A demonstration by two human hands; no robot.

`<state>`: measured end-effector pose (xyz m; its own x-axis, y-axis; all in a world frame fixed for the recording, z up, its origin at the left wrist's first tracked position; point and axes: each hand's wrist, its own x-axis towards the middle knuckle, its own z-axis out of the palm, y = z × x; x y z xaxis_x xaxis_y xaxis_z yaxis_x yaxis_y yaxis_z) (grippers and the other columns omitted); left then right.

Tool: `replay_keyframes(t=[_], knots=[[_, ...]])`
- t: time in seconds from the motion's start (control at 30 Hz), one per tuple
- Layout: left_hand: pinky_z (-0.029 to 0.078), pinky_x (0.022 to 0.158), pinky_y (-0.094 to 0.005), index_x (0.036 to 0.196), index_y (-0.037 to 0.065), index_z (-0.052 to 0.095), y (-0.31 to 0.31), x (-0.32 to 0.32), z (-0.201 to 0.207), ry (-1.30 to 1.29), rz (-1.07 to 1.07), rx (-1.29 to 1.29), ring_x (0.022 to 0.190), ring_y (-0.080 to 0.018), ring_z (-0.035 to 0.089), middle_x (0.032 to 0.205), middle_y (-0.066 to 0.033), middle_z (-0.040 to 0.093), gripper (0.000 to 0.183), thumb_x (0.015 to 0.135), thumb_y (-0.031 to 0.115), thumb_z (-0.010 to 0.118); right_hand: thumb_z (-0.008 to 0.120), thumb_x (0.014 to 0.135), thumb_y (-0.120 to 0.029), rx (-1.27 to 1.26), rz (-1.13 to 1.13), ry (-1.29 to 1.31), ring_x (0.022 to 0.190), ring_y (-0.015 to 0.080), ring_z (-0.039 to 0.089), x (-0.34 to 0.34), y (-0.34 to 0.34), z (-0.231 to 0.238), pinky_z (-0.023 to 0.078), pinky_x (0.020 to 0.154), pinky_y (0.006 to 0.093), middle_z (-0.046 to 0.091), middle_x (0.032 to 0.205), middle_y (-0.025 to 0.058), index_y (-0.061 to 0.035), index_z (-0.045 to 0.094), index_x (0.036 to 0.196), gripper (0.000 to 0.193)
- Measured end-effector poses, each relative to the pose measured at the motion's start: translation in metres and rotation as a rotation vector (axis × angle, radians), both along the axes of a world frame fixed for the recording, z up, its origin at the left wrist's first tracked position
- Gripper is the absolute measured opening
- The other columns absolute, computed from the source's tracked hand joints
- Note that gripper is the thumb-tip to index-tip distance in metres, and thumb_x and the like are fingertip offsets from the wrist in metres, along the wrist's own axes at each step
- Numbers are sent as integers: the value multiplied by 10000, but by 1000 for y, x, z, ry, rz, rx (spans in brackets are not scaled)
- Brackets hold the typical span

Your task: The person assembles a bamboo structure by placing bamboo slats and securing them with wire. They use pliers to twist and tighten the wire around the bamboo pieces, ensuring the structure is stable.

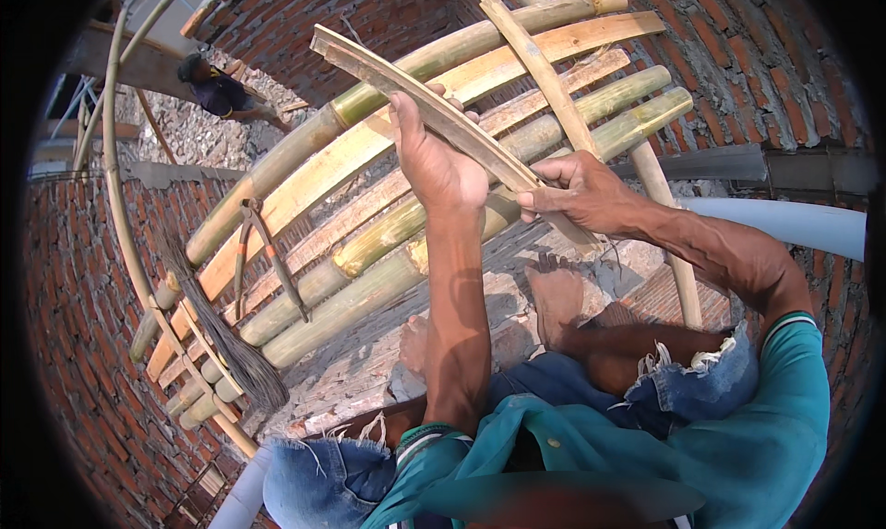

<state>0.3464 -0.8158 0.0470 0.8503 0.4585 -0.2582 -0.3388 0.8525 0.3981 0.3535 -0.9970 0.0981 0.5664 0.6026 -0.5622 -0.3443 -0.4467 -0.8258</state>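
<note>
Two hands, one plain wooden strip [452, 127]: right hand [577, 195] pinches it near lower end, left hand [441, 164] supports its middle, fingers partly behind; slants above bamboo poles [277, 174]; pincers [269, 249], wire bundle [225, 330] at left, brick wall [74, 298] beyond

A split strip [461, 130] is held across the left hand [443, 167] and pinched by the right hand [583, 192]; beneath them bamboo poles [378, 241] are laid, with pincers [271, 255] placed left of both.
</note>
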Motion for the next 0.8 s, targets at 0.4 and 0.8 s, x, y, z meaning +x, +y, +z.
replay_keyframes(t=[0.4,0.8], knots=[[588,720,-369,1229,-54,600,55,13,-27,489,-117,637,787,-224,666,1061,-178,651,306,1077,206,545,490,1101,-464,-314,-11,-488,711,89,537,51,-38,5,451,647,312,652,775,-22,-62,723,1253,489],[437,1054,-518,1275,40,695,54,20,-8,624,627,1872,1134,-358,646,1064,-216,717,536,911,427,767,561,1081,-307,-196,196,-907,654,155,624,72,-76,1,497,585,352,670,743,46,-68,729,1187,311]])
